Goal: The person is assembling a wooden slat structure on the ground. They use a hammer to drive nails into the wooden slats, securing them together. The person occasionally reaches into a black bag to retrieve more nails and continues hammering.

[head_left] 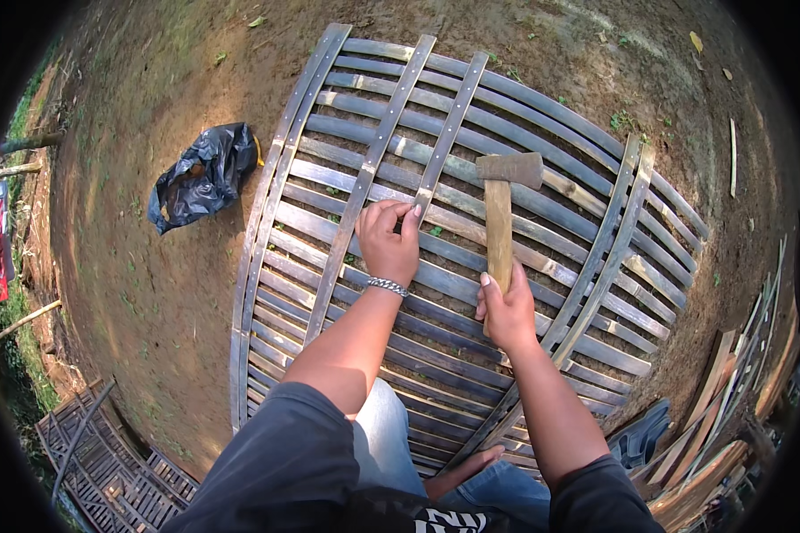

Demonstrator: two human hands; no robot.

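Note:
A large slatted panel of split bamboo strips (507, 213) lies on the ground before me, with lengthwise strips nailed across it. My left hand (389, 240), with a chain bracelet at its wrist, rests over the middle of the panel. Its thumb and forefinger are pinched at the near end of a short cross strip (452, 124); anything small between them is hidden. My right hand (509, 311) grips a hatchet (500, 222) low on its wooden handle. The hatchet's rusty, flared head is raised above the slats, to the right of my left hand.
A black plastic bag (203, 178) lies crumpled on the bare soil left of the panel. Planks and thin strips (711, 400) are heaped at the right, beside dark sandals (642, 435). Another slatted frame (107, 453) stands at the lower left. My bare foot (462, 471) touches the panel's near part.

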